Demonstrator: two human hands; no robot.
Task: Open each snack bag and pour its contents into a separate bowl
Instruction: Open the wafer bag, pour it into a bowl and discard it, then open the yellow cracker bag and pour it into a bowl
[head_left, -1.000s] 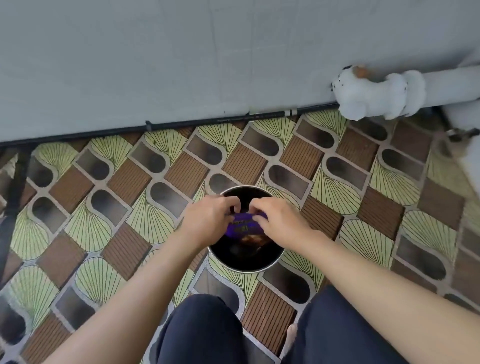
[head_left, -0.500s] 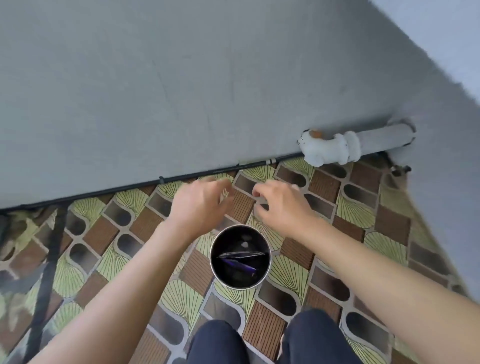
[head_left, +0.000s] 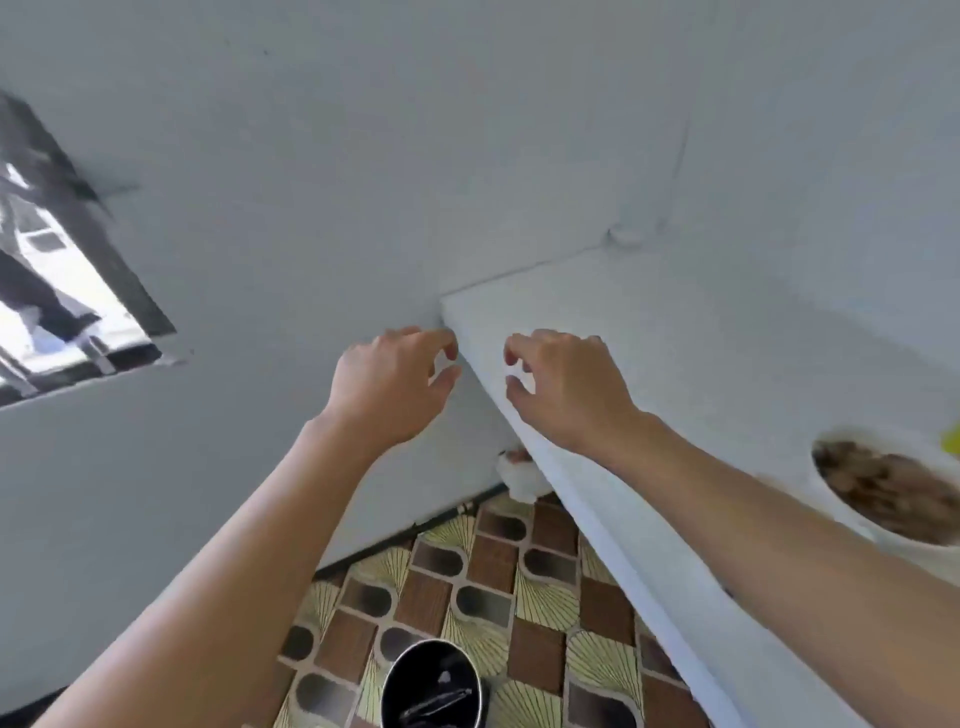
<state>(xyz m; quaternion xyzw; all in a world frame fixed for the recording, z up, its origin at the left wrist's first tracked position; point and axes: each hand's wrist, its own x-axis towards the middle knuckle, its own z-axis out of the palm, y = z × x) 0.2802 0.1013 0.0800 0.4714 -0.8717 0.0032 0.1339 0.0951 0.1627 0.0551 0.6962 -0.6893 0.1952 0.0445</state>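
**A:** Where does the bowl stand, and what is in it?

**B:** The bowl (head_left: 831, 493) is on the white worktop (head_left: 649, 322), far to the right and set back from its long front edge. It is round and white with a thick smooth rim. It is filled with brown snacks (head_left: 893, 488), small lumpy pieces too blurred to name. A yellow-green scrap (head_left: 953, 436) shows just beyond it.

**A:** And the hands?

**B:** Both are in the air and hold nothing. The left hand (head_left: 395, 384) hangs just off the worktop's near corner, in front of the wall (head_left: 311, 156). Its fingers are loosely curved and its thumb stands apart. The right hand (head_left: 566, 389) hovers over the front edge beside that corner, its fingers curled just as loosely. The right forearm crosses the edge toward the bowl's side.

**A:** What about surfaces and room?

**B:** The worktop is matt, flat and square-edged, and bare from the corner to the bowl. Below it lies a floor (head_left: 535, 582) of brown ribbed squares, pale green fans and dark glossy ovals. A round dark bin (head_left: 434, 644) with a metal rim stands there, with something shiny and crumpled (head_left: 431, 699) inside. A white pipe fitting (head_left: 519, 475) sits under the edge, and a window (head_left: 57, 291) is at the far left.
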